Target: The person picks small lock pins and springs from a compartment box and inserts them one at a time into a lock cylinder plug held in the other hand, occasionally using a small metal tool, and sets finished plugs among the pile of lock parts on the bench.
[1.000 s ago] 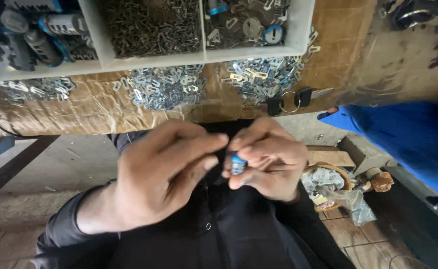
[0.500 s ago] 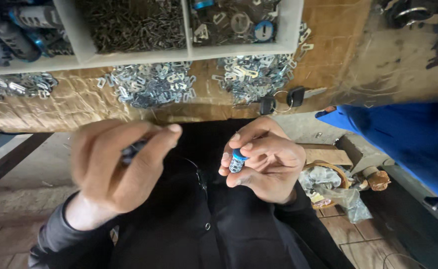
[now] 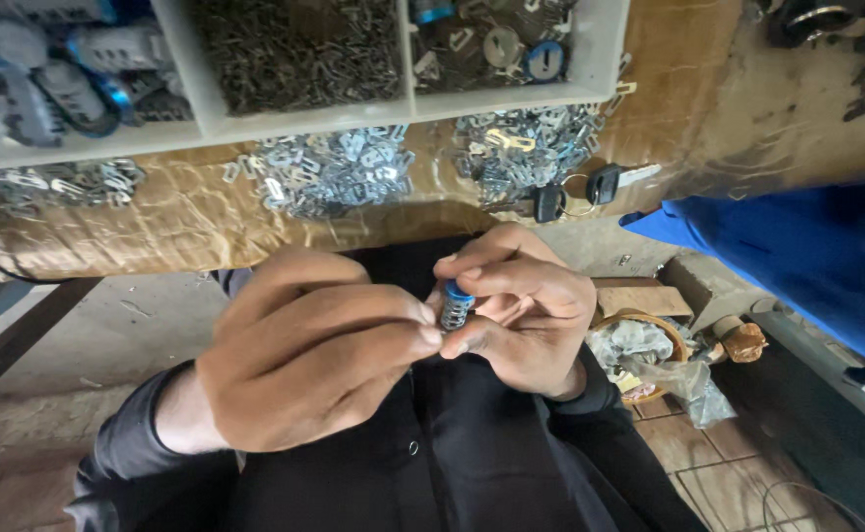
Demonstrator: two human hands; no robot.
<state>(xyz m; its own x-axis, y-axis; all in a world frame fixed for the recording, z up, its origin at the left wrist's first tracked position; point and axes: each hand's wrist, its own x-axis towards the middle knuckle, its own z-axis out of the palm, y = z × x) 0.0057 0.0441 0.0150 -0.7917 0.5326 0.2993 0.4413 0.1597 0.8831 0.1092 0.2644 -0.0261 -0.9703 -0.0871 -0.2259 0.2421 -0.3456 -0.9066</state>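
Nearest to cam: black garment w/ a small button, covering the person's torso and both forearms.

Left hand: fingers curled, thumb and forefinger tips brought together at the side of a small cylinder. Fingertips touch the cylinder; what else, if anything, sits inside the curled fingers can't be told.

Right hand: grasping the cylinder. Thumb sits over the top, forefinger under the bottom, remaining fingers folded behind. Cylinder is held approx. upright, between both hands, in front of the chest and below the bench edge. It has a blue cap on top and a ribbed metal body.

Right of the hands, lower level: a basket w/ crumpled plastic bags, a brown object just beside it, tiled floor under.

Far right: blue sleeve of another person, apart from both hands.

Beyond the hands: bench top covered w/ brown wrinkled sheet. On it, two heaps of small flat metal parts, one ctr, one further right. Just beside the right heap: two keys w/ black heads on a ring.

Farthest: white compartment tray. Left section holds grey and blue parts, mid section holds dark small metal pieces, right section holds mixed pieces incl. round blue-rimmed ones.
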